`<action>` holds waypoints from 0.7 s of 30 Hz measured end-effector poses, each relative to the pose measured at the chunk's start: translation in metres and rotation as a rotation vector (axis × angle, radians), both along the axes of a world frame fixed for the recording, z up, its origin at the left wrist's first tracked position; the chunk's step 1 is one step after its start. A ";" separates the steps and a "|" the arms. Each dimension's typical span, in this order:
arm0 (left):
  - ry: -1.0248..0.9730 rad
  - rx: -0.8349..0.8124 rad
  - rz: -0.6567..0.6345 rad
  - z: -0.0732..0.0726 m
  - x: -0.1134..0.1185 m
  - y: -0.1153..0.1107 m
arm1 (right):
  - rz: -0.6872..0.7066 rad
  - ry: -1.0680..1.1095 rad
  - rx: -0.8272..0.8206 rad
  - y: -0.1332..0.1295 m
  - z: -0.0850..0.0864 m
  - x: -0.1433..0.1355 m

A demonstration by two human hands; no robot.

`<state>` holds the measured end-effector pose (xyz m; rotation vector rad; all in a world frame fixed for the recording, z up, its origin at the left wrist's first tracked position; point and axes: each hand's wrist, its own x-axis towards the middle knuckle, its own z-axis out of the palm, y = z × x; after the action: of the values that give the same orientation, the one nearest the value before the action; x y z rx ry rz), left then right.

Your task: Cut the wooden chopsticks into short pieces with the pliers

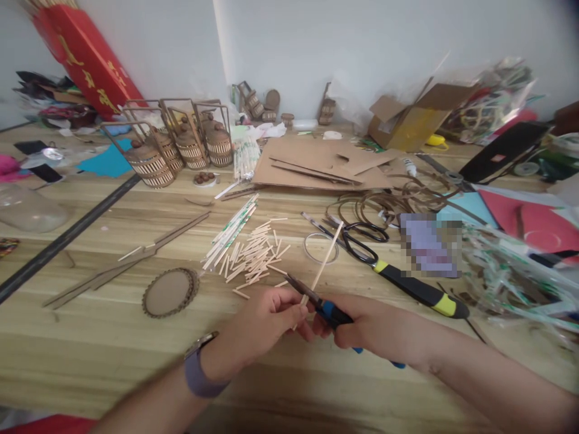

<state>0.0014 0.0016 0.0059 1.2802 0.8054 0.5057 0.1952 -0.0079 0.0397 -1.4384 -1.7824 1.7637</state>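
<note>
My left hand (283, 310) pinches the lower part of a thin wooden stick (326, 259), much like a chopstick, which slants up to the right. In my right hand (362, 322) is a pair of blue-handled pliers (332, 312), its dark jaws at the stick just above my left fingertips. The jaws' exact grip is too small to tell. Just beyond my hands lies a loose pile of short cut sticks (256, 256). Beside it are paper-wrapped chopsticks (233, 232) with green print. A round cardboard disc (169, 292) with a ridged edge lies to the left of my hands.
Black-handled scissors (362, 244), a black-and-yellow knife-like tool (416, 289) and a clear ring (320, 248) lie beyond my right hand. Small handled baskets (190, 144) stand at the back left. Cardboard sheets (307, 157), brown strip coils (362, 208) and torn wrappers (511, 277) surround the work area.
</note>
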 end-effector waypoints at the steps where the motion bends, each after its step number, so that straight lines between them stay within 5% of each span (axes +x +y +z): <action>1: -0.004 -0.001 0.001 -0.001 0.000 0.000 | 0.005 0.007 0.007 0.000 0.001 -0.001; 14: -0.076 -0.025 -0.026 -0.005 0.001 0.000 | 0.140 -0.124 0.029 0.000 0.007 -0.002; 21: -0.064 0.002 -0.010 -0.010 0.000 -0.001 | 0.193 -0.242 0.209 -0.003 0.005 -0.005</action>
<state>0.0016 0.0006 -0.0038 1.2628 0.7451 0.5370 0.1904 -0.0108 0.0447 -1.4878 -2.2226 1.4796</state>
